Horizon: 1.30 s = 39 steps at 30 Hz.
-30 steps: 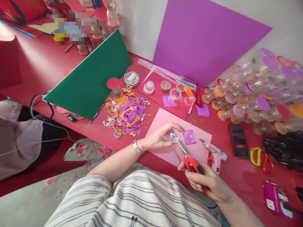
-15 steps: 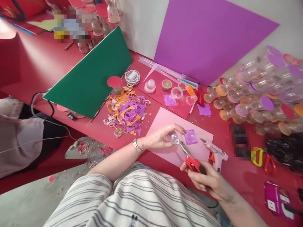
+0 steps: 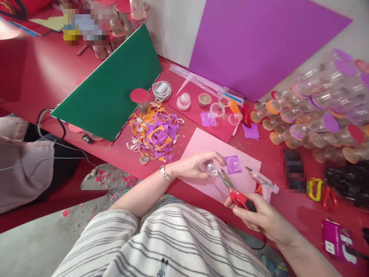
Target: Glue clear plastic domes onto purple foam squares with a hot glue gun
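Note:
In my left hand (image 3: 194, 164) is a small clear plastic dome (image 3: 210, 168), pinched between thumb and fingers above the pink sheet (image 3: 198, 144). My right hand (image 3: 261, 217) is wrapped round the handles of red-and-black scissors (image 3: 238, 197). Their metal blades point up and left, with the tips at the dome's lower right edge. Whether the blades touch or grip the rim is too small to tell. Just beyond, a purple square (image 3: 229, 171) lies on the sheet with another clear dome (image 3: 235, 164) on it. A pink glue gun (image 3: 268, 184) rests at the sheet's right edge.
A heap of purple and orange offcuts (image 3: 160, 134) lies left of the sheet, before a leaning green board (image 3: 109, 84). Clear hourglass-shaped pieces (image 3: 314, 111) are stacked at right. Yellow-handled scissors (image 3: 315, 190) lie nearby. A person's sleeve (image 3: 31, 169) shows at far left.
The scissors' handles have been squeezed closer together in my right hand. My left hand keeps the dome in nearly the same place. The view has shifted slightly.

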Each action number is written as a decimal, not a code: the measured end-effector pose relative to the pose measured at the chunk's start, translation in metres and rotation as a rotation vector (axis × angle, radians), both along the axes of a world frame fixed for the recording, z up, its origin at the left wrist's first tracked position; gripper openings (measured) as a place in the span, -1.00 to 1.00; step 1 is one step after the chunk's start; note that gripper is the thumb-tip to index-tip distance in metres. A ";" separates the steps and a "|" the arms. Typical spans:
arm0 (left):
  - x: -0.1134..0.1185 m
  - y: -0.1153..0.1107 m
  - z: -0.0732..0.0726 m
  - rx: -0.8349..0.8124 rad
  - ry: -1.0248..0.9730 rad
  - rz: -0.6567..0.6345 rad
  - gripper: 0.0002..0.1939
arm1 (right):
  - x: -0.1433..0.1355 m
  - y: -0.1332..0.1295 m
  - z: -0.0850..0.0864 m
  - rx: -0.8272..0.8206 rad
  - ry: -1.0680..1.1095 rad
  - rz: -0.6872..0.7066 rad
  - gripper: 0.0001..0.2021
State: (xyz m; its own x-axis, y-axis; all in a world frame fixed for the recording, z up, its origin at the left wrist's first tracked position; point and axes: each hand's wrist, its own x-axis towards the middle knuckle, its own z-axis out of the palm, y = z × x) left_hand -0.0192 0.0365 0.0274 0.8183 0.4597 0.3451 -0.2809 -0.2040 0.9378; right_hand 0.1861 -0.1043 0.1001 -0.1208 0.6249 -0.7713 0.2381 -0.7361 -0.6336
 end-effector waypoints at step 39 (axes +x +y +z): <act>0.005 -0.002 -0.007 0.161 0.197 0.147 -0.56 | 0.000 -0.003 -0.018 0.024 0.082 -0.094 -0.59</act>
State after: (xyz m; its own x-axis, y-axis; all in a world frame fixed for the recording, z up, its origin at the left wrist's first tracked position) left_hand -0.0139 0.0343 0.0203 0.8053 0.5304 0.2649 -0.0534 -0.3801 0.9234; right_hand 0.1865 -0.1073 0.0825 -0.1228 0.6542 -0.7463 0.1160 -0.7374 -0.6654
